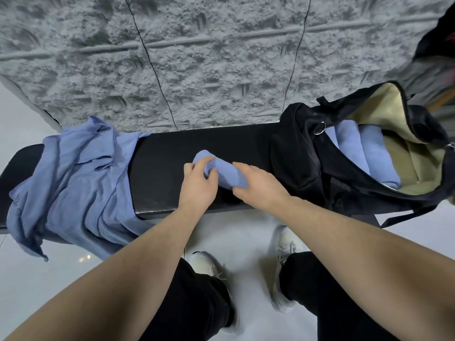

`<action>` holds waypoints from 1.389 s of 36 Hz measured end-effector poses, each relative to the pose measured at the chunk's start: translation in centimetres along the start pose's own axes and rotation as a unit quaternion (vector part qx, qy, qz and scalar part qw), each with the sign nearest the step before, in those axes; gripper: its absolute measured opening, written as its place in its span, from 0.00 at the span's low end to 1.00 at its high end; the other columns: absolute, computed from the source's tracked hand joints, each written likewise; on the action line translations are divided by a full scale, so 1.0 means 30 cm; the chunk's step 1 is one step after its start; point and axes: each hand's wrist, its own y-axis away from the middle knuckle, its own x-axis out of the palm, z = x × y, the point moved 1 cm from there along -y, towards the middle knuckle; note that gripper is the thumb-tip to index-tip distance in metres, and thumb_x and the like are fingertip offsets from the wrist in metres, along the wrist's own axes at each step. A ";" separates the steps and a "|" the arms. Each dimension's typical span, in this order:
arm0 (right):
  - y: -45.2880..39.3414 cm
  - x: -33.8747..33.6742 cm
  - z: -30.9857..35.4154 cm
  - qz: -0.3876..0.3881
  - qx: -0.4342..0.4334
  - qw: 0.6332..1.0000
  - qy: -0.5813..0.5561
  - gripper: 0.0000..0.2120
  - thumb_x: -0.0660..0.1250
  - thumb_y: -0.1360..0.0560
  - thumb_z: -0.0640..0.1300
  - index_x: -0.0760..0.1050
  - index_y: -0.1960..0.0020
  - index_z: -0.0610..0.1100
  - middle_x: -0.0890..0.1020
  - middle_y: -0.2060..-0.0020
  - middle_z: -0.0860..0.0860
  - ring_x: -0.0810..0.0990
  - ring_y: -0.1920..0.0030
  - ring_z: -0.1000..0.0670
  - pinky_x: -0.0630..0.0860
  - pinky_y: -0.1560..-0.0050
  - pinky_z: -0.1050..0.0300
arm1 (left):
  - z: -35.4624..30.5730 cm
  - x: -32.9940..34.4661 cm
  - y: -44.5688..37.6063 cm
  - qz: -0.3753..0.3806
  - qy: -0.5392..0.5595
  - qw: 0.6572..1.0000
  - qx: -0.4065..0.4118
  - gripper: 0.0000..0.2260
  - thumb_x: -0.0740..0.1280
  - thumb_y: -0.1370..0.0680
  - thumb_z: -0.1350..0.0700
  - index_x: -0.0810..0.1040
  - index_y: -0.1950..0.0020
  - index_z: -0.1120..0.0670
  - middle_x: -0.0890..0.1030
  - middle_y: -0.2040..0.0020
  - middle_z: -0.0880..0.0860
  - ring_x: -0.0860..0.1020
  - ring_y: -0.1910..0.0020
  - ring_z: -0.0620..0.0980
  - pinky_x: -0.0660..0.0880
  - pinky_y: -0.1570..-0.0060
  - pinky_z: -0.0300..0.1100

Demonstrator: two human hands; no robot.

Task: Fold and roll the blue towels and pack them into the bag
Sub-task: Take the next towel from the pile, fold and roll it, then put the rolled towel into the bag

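A rolled blue towel (225, 172) lies on the black bench (172, 153), held at both ends. My left hand (198, 184) grips its left end, fingers curled into the fabric. My right hand (257, 185) clasps its right end. A heap of loose blue towels (73, 183) drapes over the bench's left part and hangs off the front edge. At the right stands an open black bag (307, 153) with a tan lining (379, 112); two rolled blue towels (369, 156) lie side by side inside it.
A grey textured wall (197, 57) rises right behind the bench. The pale floor (246, 237) is in front, with my legs in dark trousers and white shoes (285, 267). A bag strap (406, 215) hangs off the bench's right front.
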 end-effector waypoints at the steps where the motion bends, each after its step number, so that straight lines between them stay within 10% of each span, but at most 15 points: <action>1: 0.007 -0.002 0.007 -0.001 0.000 1.000 -0.008 0.33 0.64 0.24 0.49 0.57 0.22 0.52 0.72 0.32 0.50 0.72 0.35 0.48 0.72 0.39 0.54 | -0.007 0.002 0.002 0.008 0.040 0.999 -0.027 0.16 0.59 0.18 0.51 0.69 0.30 0.44 0.65 0.42 0.50 0.75 0.60 0.48 0.75 0.57 0.40; 7: 0.040 -0.017 0.061 -0.052 -0.023 0.998 -0.020 0.30 0.66 0.23 0.50 0.60 0.24 0.51 0.74 0.37 0.48 0.75 0.40 0.46 0.72 0.47 0.55 | -0.062 0.015 0.010 0.033 0.223 0.965 -0.132 0.23 0.65 0.22 0.44 0.63 0.29 0.41 0.61 0.35 0.50 0.73 0.42 0.50 0.74 0.37 0.52; 15: 0.108 -0.090 0.083 -0.105 -0.040 0.993 -0.032 0.29 0.68 0.24 0.50 0.63 0.26 0.48 0.74 0.40 0.48 0.75 0.42 0.47 0.69 0.51 0.57 | -0.191 0.031 0.048 0.071 0.393 0.901 -0.168 0.38 0.71 0.24 0.50 0.49 0.23 0.38 0.68 0.35 0.47 0.76 0.38 0.52 0.77 0.42 0.53; 23: 0.217 -0.213 0.071 -0.046 -0.023 0.997 -0.059 0.28 0.69 0.26 0.53 0.64 0.30 0.51 0.71 0.41 0.52 0.78 0.47 0.47 0.76 0.47 0.49 | -0.303 0.042 0.136 0.071 0.430 0.875 -0.210 0.36 0.70 0.23 0.53 0.52 0.24 0.36 0.73 0.38 0.50 0.79 0.45 0.54 0.80 0.53 0.51; 29: 0.294 -0.330 0.044 -0.020 -0.034 0.979 -0.202 0.20 0.72 0.27 0.57 0.72 0.40 0.53 0.77 0.52 0.55 0.75 0.55 0.61 0.72 0.53 0.64 | -0.393 0.046 0.183 0.070 0.459 0.864 -0.196 0.29 0.64 0.22 0.60 0.60 0.26 0.38 0.74 0.38 0.52 0.79 0.44 0.56 0.79 0.45 0.53; 37: 0.313 -0.469 -0.021 -0.131 0.109 0.895 -0.412 0.13 0.69 0.24 0.52 0.69 0.44 0.50 0.76 0.55 0.48 0.78 0.56 0.49 0.79 0.52 0.47 | -0.553 0.082 0.242 0.165 0.502 0.833 -0.165 0.22 0.67 0.23 0.59 0.69 0.30 0.54 0.79 0.40 0.63 0.82 0.48 0.62 0.80 0.51 0.60; 42: 0.347 -0.519 -0.057 -0.085 0.178 0.849 -0.490 0.20 0.63 0.21 0.57 0.66 0.32 0.52 0.77 0.46 0.50 0.80 0.52 0.50 0.77 0.61 0.57 | -0.642 0.137 0.271 0.183 0.491 0.834 -0.174 0.13 0.66 0.22 0.56 0.77 0.39 0.60 0.82 0.47 0.64 0.81 0.50 0.62 0.76 0.45 0.61; 46: 0.370 -0.559 -0.075 -0.083 0.214 0.801 -0.554 0.11 0.61 0.19 0.53 0.73 0.48 0.46 0.81 0.53 0.44 0.83 0.52 0.43 0.79 0.51 0.45 | -0.703 0.222 0.270 0.158 0.467 0.853 -0.172 0.12 0.64 0.22 0.55 0.81 0.43 0.59 0.83 0.57 0.59 0.83 0.60 0.55 0.81 0.58 0.45; 50: 0.386 -0.608 -0.113 -0.111 0.237 0.782 -0.566 0.12 0.59 0.17 0.49 0.73 0.55 0.44 0.79 0.61 0.45 0.80 0.62 0.46 0.77 0.61 0.54 | -0.765 0.301 0.266 0.129 0.404 0.893 -0.152 0.18 0.62 0.25 0.53 0.74 0.35 0.55 0.81 0.54 0.58 0.82 0.61 0.55 0.77 0.65 0.44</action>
